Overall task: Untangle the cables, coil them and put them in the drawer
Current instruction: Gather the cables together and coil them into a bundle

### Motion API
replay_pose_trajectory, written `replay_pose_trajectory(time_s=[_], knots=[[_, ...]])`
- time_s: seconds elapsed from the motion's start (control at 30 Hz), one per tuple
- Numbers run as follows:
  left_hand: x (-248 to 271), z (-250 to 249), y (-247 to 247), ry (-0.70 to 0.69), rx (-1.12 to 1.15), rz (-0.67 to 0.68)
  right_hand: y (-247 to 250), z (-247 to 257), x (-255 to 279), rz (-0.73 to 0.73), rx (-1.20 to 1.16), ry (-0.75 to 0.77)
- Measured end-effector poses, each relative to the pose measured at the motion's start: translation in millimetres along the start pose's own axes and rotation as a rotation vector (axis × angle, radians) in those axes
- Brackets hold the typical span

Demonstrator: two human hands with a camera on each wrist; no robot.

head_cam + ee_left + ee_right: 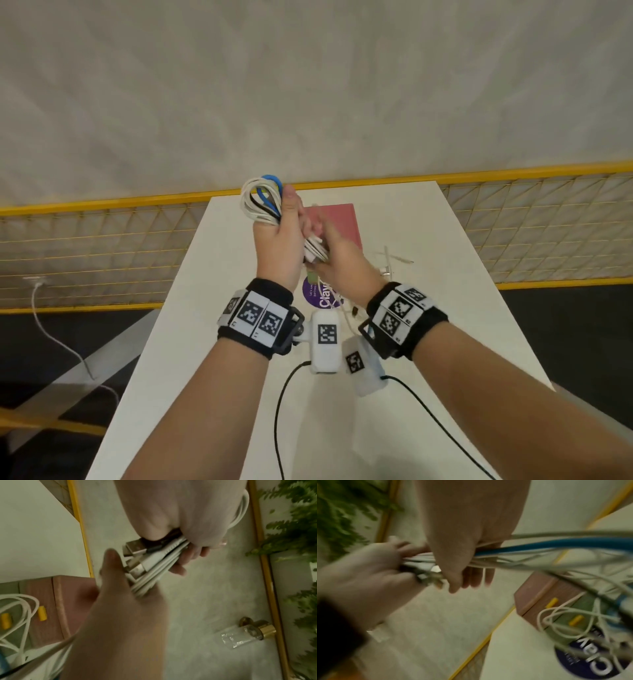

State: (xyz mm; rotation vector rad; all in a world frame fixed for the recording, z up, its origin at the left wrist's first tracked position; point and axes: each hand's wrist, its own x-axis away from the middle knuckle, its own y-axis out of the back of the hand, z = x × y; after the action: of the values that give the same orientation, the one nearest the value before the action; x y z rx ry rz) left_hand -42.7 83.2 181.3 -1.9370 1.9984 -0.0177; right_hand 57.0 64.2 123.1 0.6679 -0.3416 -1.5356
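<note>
Left hand (279, 240) grips the looped cables (262, 200) above the table (212, 308); right hand (337, 263) pinches their plug ends (light, springy, likely to uncoil, so best held mid-bundle).

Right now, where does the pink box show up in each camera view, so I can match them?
Head: the pink box sits on the white table, just beyond the right hand.
Left wrist: lower left, with yellow tabs on its front.
Right wrist: right of centre.
Shared landmark: the bundle of cables held by the left hand.
</note>
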Motion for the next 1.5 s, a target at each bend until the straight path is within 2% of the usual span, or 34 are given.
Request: replay_pose_trajectory(time_s=[0.1, 0.2, 0.33, 0.4, 0.5, 0.63, 0.73, 0.83, 0.93, 1.03, 1.1, 1.17, 1.23, 1.3, 1.4, 1.5], knots=[[-4, -10, 18, 0.026, 0.036, 0.045, 5, -25, 5, 0.109, 0.086, -0.062], [-8, -14, 42, 0.092, -0.062, 0.13, 20, -39, 14, 0.193, 0.12, -0.06], [-6, -2, 59, 0.301, -0.33, 0.232, 36, -35, 6, 0.1, 0.379, -0.204], [0, 5, 59, 0.398, -0.413, 0.299, 35, -24, 2, 0.042, 0.428, -0.196], [10, 16, 52, 0.449, -0.48, 0.385, 30, -13, -2, -0.031, 0.417, -0.157], [23, 32, 43, 0.498, -0.56, 0.477, 29, -7, -5, 0.021, 0.483, -0.184], [29, 41, 39, 0.444, -0.579, 0.486, 33, -6, -2, 0.014, 0.446, -0.138], [25, 40, 41, 0.365, -0.644, 0.517, 42, -10, 2, 0.064, 0.188, -0.096], [16, 37, 46, 0.354, -0.557, 0.552, 53, -21, 13, 0.096, 0.041, -0.078], [12, 32, 49, 0.386, -0.39, 0.49, 60, -32, 33, 0.095, 0.009, -0.081], [11, 35, 48, 0.37, -0.358, 0.459, 59, -33, 44, 0.111, -0.008, -0.097], [10, 42, 44, 0.338, -0.444, 0.395, 53, -29, 47, 0.103, -0.002, -0.126], [9, 48, 39, 0.288, -0.607, 0.333, 45, -22, 43, 0.033, -0.002, -0.151], [13, 49, 30, 0.27, -0.707, 0.352, 35, -16, 38, -0.061, -0.002, -0.157], [22, 45, 14, 0.352, -0.687, 0.454, 20, -8, 33, -0.105, 0.069, -0.14], [28, 42, 5, 0.528, -0.514, 0.446, 17, 0, 37, -0.006, 0.223, -0.092]])
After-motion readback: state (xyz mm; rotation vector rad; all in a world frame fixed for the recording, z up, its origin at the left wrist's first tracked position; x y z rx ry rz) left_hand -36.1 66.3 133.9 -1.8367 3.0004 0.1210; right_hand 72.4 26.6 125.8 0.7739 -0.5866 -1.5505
